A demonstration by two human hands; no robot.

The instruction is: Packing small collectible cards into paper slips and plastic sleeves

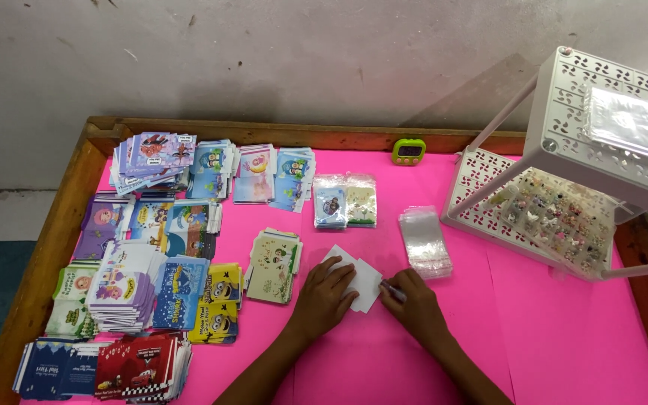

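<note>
Both bare forearms came up from the bottom edge of the view and angled toward each other. The left hand (325, 295) lay palm down with its fingers spread slightly and pointing up and to the right, the wrist straight. The right hand (416, 303) sat just beside it, knuckles up, fingers curled inward in a loose fist, pinching something small at its fingertips. The two hands were close together but not touching.
</note>
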